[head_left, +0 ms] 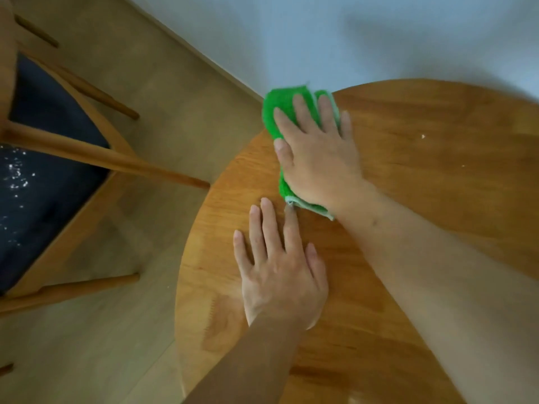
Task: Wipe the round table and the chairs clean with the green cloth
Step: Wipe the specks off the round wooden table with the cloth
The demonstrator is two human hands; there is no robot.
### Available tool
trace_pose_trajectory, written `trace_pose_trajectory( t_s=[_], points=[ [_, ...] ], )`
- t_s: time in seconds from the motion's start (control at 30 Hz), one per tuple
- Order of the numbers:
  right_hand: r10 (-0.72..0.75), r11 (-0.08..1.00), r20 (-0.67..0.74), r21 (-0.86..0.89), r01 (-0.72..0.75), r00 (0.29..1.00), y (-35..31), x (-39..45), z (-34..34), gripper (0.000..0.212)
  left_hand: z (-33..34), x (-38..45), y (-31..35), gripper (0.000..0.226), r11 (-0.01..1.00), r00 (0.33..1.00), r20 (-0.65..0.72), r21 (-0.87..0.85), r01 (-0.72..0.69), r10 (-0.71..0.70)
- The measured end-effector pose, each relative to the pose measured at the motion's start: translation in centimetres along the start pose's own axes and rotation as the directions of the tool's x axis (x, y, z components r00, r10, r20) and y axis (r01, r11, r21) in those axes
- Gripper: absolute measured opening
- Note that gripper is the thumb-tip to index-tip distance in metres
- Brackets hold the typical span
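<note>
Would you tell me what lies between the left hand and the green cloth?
Only bare round table wood, in the head view, between left hand and green cloth.

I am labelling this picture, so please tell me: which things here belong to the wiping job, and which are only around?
Part of the job:
green cloth, pressed flat under the right hand
round table, with white crumbs on it
chair, white specks on its dark seat
left hand, flat on the table

Only around:
floor
wall
</note>
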State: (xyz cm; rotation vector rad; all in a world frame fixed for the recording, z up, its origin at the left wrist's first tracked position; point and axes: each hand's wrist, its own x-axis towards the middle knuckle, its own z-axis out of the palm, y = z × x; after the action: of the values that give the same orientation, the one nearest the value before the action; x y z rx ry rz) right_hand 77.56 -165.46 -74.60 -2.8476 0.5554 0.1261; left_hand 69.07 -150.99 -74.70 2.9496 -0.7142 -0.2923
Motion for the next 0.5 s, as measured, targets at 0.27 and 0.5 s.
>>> trace_pose_trajectory(
  t_s=[0.27, 0.5],
  points=[
    [-0.339, 0.938, 0.033, 0.091, 0.335, 0.940, -2.2, 0.0, 0.4, 0.041, 0.1, -0.1, 0.0, 0.058, 1.000, 1.000, -0.013, 0.009, -0.005, 0.005],
    [0.094, 0.995, -0.022, 0.030, -0.094, 0.995, 10.4, -3.2, -1.9, 0.057, 0.5, -0.2, -0.4, 0.060, 1.000, 1.000, -0.014, -0.016, -0.022, 0.021]
  ],
)
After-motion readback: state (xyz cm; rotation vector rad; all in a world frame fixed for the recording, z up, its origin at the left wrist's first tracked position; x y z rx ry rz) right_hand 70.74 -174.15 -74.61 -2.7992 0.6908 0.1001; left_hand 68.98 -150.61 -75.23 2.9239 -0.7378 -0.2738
